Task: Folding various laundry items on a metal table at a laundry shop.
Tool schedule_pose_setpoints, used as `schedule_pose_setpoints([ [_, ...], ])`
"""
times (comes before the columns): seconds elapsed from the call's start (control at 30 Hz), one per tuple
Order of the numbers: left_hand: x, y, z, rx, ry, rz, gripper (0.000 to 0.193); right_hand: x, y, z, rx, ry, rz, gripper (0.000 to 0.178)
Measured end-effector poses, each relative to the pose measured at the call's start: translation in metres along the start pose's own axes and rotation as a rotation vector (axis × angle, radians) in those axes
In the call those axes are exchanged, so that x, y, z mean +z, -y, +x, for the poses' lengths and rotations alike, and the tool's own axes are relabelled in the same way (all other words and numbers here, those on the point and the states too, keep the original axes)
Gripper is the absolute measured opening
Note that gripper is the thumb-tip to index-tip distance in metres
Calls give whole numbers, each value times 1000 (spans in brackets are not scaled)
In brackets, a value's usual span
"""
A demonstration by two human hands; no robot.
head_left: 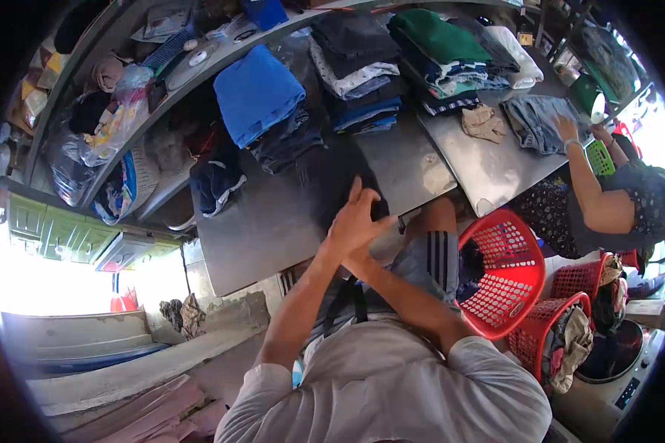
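Observation:
My forearms cross at the wrists over the front edge of a metal table (251, 244). My left hand (353, 221) is on top, its thumb and some fingers apart, and nothing shows in it. Beneath it, my right hand (357, 260) is mostly covered; its fingers are hidden. Just beyond the hands a black garment (340, 173) lies flat on the metal. A dark folded garment with a white edge (216, 186) sits at the table's left end. Behind it is a stack of folded clothes topped by a blue one (258, 92).
More folded stacks, one with a green garment (440, 40) on top, line the back. At right a person's hand (567, 129) rests on folded jeans (538, 122). A red laundry basket (528, 288) stands by my right leg, near other filled baskets and a washing machine (635, 362).

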State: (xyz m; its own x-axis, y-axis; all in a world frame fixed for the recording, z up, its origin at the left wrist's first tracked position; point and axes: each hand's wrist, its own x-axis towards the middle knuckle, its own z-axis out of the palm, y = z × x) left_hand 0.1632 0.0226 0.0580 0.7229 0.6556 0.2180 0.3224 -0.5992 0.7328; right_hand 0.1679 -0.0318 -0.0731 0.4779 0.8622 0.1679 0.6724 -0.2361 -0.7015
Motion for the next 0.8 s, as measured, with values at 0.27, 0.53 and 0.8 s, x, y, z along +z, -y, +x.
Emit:
schedule_pose_setpoints([
  [0.27, -18, 40, -5, 224, 42, 191, 34, -153, 21, -8, -66, 769, 36, 40],
  [0.53, 2, 72, -22, 86, 180, 555, 61, -120, 11, 47, 24, 13, -198, 50],
  [0.8, -38, 83, -59, -400, -101, -312, 79, -84, -5, 12, 186, 84, -61, 77],
])
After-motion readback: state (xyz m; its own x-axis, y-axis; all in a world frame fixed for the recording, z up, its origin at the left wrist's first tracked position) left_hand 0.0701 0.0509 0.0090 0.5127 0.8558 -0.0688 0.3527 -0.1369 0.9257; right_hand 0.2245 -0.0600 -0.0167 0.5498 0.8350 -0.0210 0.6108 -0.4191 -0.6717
